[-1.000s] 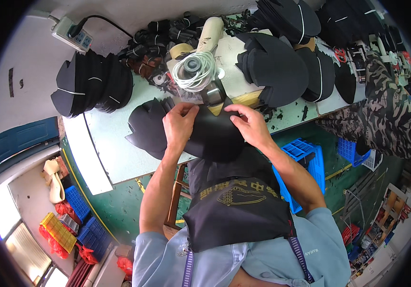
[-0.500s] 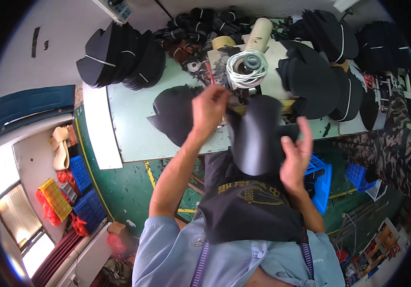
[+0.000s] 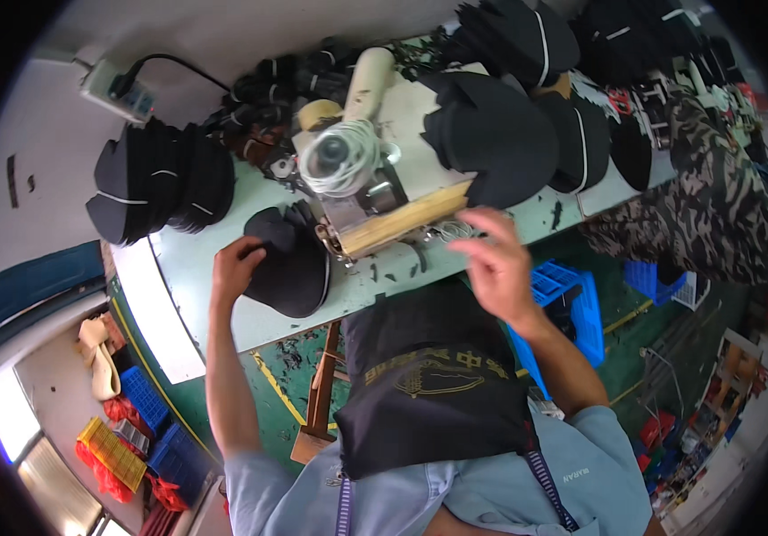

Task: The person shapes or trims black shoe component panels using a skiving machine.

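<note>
On the green-topped table, black cut sheet pieces [image 3: 290,277] lie in a loose pile at the front left. My left hand [image 3: 236,271] is at the pile's left edge, its thumb and fingers closed on the rim of the top black piece. My right hand [image 3: 498,272] hovers off the table's front edge with fingers apart and nothing in it. Between and beyond my hands stands a small bench machine [image 3: 362,201] with a yellow wooden bar [image 3: 406,221] along its front and a coil of white cord [image 3: 339,159] on top.
Strapped stacks of black pieces stand at the back left [image 3: 161,179] and right [image 3: 527,45], with a loose stack [image 3: 500,129] beside the machine. A blue crate [image 3: 571,313] sits below, right of my apron [image 3: 429,384]. Camouflage cloth [image 3: 688,201] hangs at the right.
The black piece that was between my hands in front of the machine is now over the left pile. My left hand went left with it; my right hand came away. The whole view has shifted.
</note>
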A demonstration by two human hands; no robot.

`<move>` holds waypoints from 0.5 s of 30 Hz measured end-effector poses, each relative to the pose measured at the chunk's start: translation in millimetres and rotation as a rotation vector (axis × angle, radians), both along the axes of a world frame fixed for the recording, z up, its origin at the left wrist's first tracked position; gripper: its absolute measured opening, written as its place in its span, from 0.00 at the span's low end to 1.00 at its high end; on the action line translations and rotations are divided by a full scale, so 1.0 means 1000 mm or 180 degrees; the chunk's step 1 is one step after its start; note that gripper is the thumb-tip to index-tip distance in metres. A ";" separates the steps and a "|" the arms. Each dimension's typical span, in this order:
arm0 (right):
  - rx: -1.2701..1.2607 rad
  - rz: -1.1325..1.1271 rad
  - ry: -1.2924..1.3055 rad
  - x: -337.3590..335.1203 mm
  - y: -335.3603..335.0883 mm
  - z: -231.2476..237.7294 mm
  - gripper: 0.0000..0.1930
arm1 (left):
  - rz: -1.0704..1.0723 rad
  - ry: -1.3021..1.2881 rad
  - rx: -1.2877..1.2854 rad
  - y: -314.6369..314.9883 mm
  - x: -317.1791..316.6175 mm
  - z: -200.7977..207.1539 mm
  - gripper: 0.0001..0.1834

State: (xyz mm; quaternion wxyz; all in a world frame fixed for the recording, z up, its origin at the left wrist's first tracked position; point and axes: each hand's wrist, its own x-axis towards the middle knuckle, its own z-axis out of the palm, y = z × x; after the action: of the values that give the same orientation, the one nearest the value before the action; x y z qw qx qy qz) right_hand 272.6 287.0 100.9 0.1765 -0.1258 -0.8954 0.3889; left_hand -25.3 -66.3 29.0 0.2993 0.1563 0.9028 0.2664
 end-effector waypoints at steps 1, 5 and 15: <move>-0.0439 0.0395 -0.0078 0.002 -0.016 0.001 0.16 | -0.0074 -0.0630 -0.0081 0.011 0.010 0.034 0.12; -0.2273 0.1163 -0.0698 -0.011 -0.048 -0.017 0.13 | -0.0826 -0.1095 0.0983 0.058 0.053 0.080 0.11; -0.2607 0.0025 -0.0678 -0.036 -0.032 -0.030 0.29 | 0.0812 -0.0226 0.1307 0.149 0.107 0.026 0.13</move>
State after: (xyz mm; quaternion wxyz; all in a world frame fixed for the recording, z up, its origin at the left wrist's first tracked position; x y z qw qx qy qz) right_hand 237.1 254.7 71.2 0.0169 -0.2216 -0.6806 0.6981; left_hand 81.7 83.0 54.9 0.2566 0.0891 0.8310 0.4854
